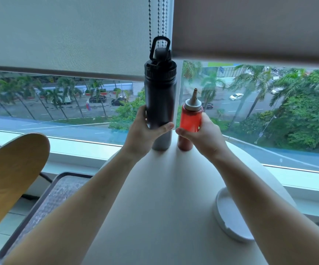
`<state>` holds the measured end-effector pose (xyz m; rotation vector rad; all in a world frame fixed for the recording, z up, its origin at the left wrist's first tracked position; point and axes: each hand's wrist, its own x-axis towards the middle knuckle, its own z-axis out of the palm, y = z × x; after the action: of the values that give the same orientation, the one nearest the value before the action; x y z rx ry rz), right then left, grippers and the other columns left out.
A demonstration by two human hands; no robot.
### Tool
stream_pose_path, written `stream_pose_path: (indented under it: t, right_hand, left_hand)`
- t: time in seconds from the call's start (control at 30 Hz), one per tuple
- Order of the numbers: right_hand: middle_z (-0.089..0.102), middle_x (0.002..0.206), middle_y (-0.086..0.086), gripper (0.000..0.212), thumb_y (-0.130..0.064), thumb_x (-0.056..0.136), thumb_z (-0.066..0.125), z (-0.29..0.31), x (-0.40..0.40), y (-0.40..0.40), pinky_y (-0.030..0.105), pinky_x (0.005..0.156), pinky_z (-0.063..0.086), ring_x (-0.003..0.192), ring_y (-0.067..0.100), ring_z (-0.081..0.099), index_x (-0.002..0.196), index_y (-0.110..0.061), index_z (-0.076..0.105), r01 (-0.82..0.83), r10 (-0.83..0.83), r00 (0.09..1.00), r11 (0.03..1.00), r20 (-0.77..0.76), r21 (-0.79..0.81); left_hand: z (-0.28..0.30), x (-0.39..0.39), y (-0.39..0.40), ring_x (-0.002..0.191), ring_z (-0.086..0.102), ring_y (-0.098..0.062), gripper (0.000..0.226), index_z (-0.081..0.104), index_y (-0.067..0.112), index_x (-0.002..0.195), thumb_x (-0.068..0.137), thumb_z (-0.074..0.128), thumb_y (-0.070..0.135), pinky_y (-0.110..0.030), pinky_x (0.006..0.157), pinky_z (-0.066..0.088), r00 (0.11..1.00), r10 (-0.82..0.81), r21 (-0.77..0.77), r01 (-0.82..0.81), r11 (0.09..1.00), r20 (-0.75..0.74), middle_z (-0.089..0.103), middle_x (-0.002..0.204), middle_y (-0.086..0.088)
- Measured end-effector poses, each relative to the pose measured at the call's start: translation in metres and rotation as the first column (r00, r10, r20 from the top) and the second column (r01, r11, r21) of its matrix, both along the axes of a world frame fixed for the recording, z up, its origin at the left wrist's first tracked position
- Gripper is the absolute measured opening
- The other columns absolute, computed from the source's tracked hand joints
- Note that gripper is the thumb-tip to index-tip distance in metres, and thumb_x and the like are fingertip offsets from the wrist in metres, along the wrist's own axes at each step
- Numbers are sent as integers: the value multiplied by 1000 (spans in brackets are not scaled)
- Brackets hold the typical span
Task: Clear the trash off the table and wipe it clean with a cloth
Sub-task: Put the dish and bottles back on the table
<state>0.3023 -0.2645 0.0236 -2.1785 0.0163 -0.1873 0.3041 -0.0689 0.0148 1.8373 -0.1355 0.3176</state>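
Head view: a round white desk (166, 197) is seen from above, reaching toward a window. At its far edge a tall black flask (160, 92) with a loop-handled lid is gripped low on its body by the left hand (145, 131), thumb wrapped across the front. Just beside it, a red squeeze bottle (190, 119) with a grey nozzle is clasped by the right hand (202, 134). Both bottles stand upright, bases on the desk, close together but apart. A white dish (231, 217) rests near the right edge. A wooden chair back (11, 178) and a dark tray (49, 197) are seen at left, below the desk.
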Motion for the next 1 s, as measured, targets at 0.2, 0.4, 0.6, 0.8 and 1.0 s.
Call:
stream_pose_path:
  t: [0.2, 0.4, 0.6, 0.8, 1.0]
  right_hand:
    - [69, 104, -3, 55, -48, 74, 83, 2, -6, -2, 35, 80, 54, 95, 20, 65, 116, -24, 58, -11, 10, 999, 1000, -49, -21]
    - [66, 127, 3, 77, -53, 77, 82, 6, -27, -17, 38, 93, 51, 114, 21, 63, 139, -21, 49, -13, 7, 997, 995, -71, -95]
    - [69, 122, 1, 68, -62, 85, 67, 9, -79, -49, 41, 98, 50, 111, 22, 65, 139, -24, 49, 60, -54, 998, 979, 35, -193]
    - [72, 116, 0, 43, -53, 98, 52, -2, -129, -74, 43, 92, 53, 106, 22, 68, 134, -30, 54, 129, -95, 987, 949, 129, -287]
    - [72, 115, 3, 34, -41, 98, 58, -11, -164, -84, 37, 89, 50, 106, 24, 67, 125, -22, 64, 187, -143, 979, 908, 142, -376]
  left_hand:
    - [0, -1, -2, 102, 65, 2, 65, 52, 25, 126, 75, 88, 43, -33, 94, 56, 1000, 27, 43, -26, 999, -12, 69, 112, 15]
    - [4, -6, -1, 102, 61, 13, 67, 48, 24, 129, 77, 86, 45, -24, 92, 51, 997, 20, 105, -12, 994, -77, 67, 114, 19]
    - [7, -23, 16, 128, 57, -12, 112, 21, 34, 158, 69, 76, 75, -36, 112, 43, 945, -37, 158, 93, 983, -325, 62, 138, 5]
    - [10, -76, 17, 124, 56, -20, 90, 36, 27, 156, 83, 63, 73, -32, 95, 40, 882, -20, 166, 110, 980, -470, 56, 141, 3]
    - [-9, -118, -21, 113, 65, -6, 57, 65, 25, 129, 88, 62, 64, -34, 104, 50, 952, -60, 204, 125, 971, -299, 71, 121, 8]
